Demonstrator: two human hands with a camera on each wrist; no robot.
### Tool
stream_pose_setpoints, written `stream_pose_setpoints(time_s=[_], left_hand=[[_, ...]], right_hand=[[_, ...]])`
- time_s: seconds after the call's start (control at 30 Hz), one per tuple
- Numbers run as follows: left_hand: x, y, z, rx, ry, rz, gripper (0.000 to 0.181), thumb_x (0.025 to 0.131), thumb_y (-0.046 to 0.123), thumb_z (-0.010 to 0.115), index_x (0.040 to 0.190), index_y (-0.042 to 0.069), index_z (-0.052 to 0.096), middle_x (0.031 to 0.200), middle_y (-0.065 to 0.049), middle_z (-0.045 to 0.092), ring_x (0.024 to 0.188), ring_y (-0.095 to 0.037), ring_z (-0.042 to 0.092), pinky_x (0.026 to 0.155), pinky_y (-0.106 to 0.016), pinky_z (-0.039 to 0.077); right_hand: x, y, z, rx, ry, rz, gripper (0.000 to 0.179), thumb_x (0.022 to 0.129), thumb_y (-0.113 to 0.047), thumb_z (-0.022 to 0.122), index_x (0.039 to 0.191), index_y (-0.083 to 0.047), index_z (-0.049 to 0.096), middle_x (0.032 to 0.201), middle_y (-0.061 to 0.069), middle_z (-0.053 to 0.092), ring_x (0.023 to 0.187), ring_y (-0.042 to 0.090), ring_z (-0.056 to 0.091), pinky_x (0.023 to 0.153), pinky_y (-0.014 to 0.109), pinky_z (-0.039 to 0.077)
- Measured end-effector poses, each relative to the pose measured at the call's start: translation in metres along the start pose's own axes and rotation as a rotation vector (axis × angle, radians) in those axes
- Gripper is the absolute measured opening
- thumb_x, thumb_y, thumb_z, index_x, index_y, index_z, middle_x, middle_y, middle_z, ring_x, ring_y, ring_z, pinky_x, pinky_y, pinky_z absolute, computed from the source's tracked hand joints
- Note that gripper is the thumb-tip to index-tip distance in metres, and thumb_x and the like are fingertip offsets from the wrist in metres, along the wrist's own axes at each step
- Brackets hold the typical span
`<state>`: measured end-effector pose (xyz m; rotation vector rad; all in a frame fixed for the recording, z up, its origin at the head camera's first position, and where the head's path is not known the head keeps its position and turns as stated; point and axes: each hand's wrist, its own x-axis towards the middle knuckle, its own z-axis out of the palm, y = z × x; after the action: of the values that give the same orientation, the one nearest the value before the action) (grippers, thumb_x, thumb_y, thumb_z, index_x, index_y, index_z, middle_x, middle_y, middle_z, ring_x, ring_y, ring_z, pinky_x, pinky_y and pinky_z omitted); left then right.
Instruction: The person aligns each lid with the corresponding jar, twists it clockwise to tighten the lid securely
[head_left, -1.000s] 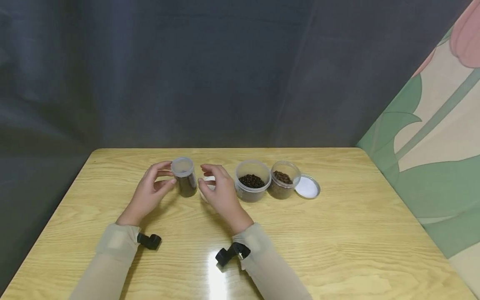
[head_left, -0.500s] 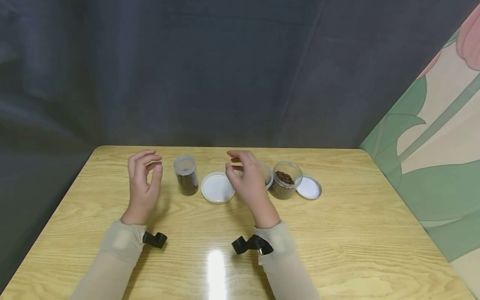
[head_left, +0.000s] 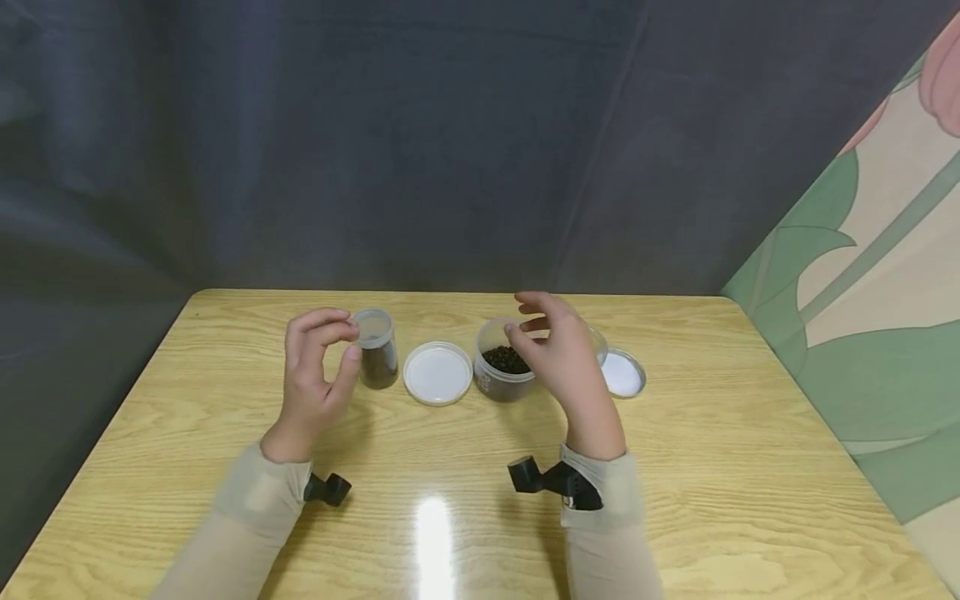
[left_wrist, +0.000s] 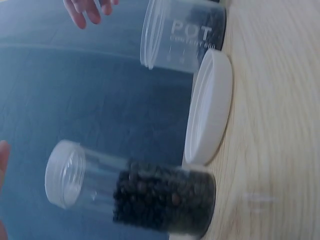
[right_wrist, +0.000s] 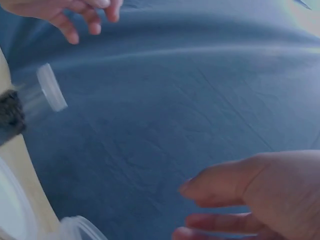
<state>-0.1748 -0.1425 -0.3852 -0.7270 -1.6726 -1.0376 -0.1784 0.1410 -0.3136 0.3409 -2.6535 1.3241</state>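
My left hand [head_left: 315, 379] hovers just left of a tall clear jar [head_left: 380, 364], fingers loosely bent and holding nothing. The left wrist view shows that jar [left_wrist: 155, 195] capped and partly filled with small dark beans, apart from the fingertips at the left edge. Above a wide clear tub [head_left: 502, 387] of dark beans floats my right hand [head_left: 566, 358], thumb and fingers apart with nothing between them. It mostly hides a second clear jar [head_left: 597, 342]. Between the tall jar and the tub, a white lid [head_left: 438, 375] lies inner side up.
A smaller, metal-rimmed white lid [head_left: 623, 374] lies on the right of the row. Everything stands near the back of a wooden table [head_left: 712, 467]. Behind hangs a dark curtain [head_left: 420, 150]; a flower-patterned cloth [head_left: 885, 333] is at the right.
My right hand has moved right, from the white lid to over the tub and second jar. My left hand drew back from the tall jar, then came near it again.
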Motion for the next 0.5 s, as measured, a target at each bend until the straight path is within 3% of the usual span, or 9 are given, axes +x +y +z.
stream_pose_setpoints(time_s=[0.13,0.23,0.37,0.5], left_hand=[[0.002,0.009,0.004,-0.033,-0.099,0.029,0.041,0.108,0.031,0.048,0.104,-0.009,0.058,0.110,-0.029,0.051,0.105,-0.032,0.052,0.100,-0.018,0.043],[0.001,0.014,0.007,-0.085,-0.224,-0.005,0.042,0.109,0.031,0.046,0.113,-0.010,0.057,0.118,-0.031,0.048,0.109,-0.033,0.050,0.100,-0.015,0.044],[-0.003,0.021,0.011,-0.130,-0.400,-0.115,0.043,0.109,0.032,0.045,0.128,-0.006,0.053,0.131,-0.027,0.044,0.119,-0.034,0.048,0.104,-0.025,0.047],[-0.007,0.028,0.014,-0.120,-0.565,-0.247,0.040,0.106,0.018,0.055,0.140,0.000,0.048,0.143,-0.023,0.039,0.127,-0.032,0.046,0.105,-0.042,0.049]], right_hand=[[-0.002,0.004,-0.010,-0.057,-0.048,0.040,0.044,0.096,-0.008,0.068,0.137,-0.001,0.058,0.126,0.022,0.062,0.103,0.035,0.067,0.086,0.048,0.059],[-0.004,0.005,-0.015,-0.100,-0.081,0.058,0.042,0.094,-0.008,0.070,0.134,-0.002,0.059,0.122,0.020,0.065,0.100,0.033,0.068,0.082,0.046,0.059],[-0.008,0.007,-0.019,-0.111,-0.112,0.079,0.043,0.093,-0.009,0.072,0.134,-0.003,0.059,0.120,0.018,0.065,0.100,0.032,0.068,0.082,0.045,0.059],[-0.009,0.008,-0.020,-0.113,-0.129,0.075,0.044,0.094,-0.010,0.072,0.135,-0.003,0.058,0.121,0.019,0.064,0.102,0.034,0.067,0.084,0.046,0.058]])
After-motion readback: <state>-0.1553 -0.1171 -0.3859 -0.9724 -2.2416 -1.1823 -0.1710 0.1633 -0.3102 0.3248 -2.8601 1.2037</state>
